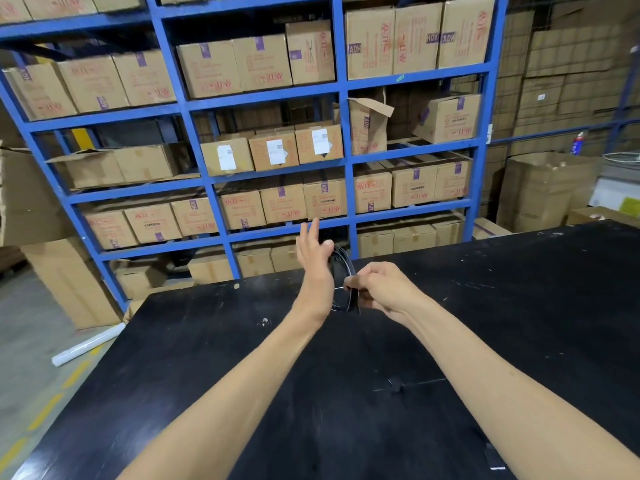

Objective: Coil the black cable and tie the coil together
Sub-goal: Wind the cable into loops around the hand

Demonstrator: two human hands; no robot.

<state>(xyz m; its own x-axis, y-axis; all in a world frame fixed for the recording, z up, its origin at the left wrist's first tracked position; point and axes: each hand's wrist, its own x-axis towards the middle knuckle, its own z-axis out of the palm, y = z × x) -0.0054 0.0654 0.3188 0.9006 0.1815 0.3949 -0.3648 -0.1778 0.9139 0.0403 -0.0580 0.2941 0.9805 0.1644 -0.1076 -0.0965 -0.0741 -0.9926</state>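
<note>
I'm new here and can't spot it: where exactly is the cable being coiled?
Start at the big black worktable before the blue shelving. Above its far edge two bare hands meet; between them hangs the thin black cable coil, the only looped thing there, pinched low by the right hand.

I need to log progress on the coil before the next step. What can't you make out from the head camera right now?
- Black cable: loop count unclear; the left hand covers part of it and it blends into the black table.
- Tie: a thin pale strand at the right hand, too small to tell if fastened.
- Right fingertips: curled under, grip hidden.
</note>
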